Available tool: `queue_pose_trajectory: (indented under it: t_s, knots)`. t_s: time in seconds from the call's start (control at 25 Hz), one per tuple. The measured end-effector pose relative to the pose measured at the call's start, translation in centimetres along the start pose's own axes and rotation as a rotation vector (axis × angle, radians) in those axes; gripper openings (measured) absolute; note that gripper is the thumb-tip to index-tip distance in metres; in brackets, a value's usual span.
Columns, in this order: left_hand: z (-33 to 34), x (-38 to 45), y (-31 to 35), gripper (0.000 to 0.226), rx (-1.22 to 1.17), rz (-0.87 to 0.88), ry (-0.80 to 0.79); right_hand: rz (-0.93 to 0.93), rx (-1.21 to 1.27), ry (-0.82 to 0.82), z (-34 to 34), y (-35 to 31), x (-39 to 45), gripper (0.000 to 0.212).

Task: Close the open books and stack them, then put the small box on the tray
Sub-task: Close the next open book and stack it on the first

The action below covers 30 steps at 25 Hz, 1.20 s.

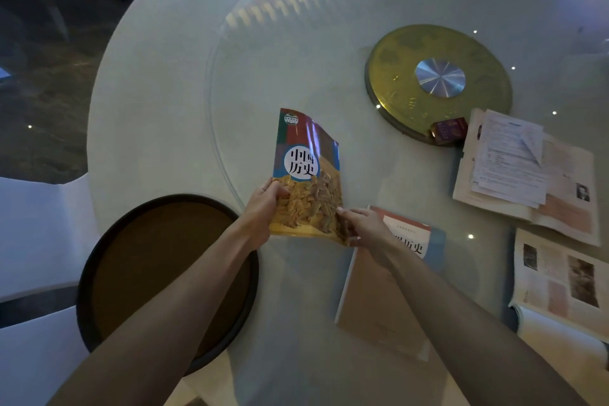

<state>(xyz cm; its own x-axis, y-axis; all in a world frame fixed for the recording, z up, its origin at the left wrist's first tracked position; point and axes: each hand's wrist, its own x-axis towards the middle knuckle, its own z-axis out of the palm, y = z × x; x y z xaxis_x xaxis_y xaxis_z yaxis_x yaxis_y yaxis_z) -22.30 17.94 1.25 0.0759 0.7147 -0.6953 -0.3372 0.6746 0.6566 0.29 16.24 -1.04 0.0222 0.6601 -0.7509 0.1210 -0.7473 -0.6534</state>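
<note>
Hands, left (263,204) and right (359,224), grip the closed book (306,181) just left of the tan book (385,280), its long axis pointing away.

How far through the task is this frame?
Done: one closed book lies flat. In hand: both hands, left hand and right hand, hold a second closed book. Left: two open books, and the small box to the tray.
</note>
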Motion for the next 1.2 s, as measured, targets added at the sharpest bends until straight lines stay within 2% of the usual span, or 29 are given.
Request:
queue_pose_trajectory:
  t_s: [0.12,0.2,0.32,0.48,0.64,0.88,1.08,1.2]
  knots:
    - [1.8,-0.9,0.4,0.033,-0.015,-0.007,-0.084,0.024,0.325,-0.068,-1.6,0.3,-1.8,0.024]
    - [3.5,-1.4,-0.1,0.03,0.021,-0.015,-0.104,0.015,0.497,-0.027,-3.3,0.8,-2.9,0.023]
    - [6.1,-2.0,-1.5,0.026,0.131,-0.005,-0.104,-0.024,0.576,0.066,-6.1,2.0,-4.6,0.032]
    - [9.8,-2.8,-5.1,0.027,0.347,0.061,-0.059,-0.067,0.458,0.225,-9.8,5.3,-7.3,0.019]
    - [11.1,-3.6,-9.7,0.02,0.54,0.124,-0.031,-0.049,0.338,0.335,-12.1,9.1,-9.4,0.021]
    - [10.4,-4.7,-15.0,0.025,0.63,-0.008,-0.031,0.004,0.209,0.393,-12.7,13.8,-10.6,0.017]
    - [9.0,-4.9,-16.7,0.031,0.825,0.092,0.076,0.003,0.031,0.469,-12.4,15.8,-9.9,0.012]
    - [8.6,-5.1,-16.8,0.022,0.977,0.165,0.111,-0.014,-0.141,0.503,-12.6,16.3,-9.8,0.015]
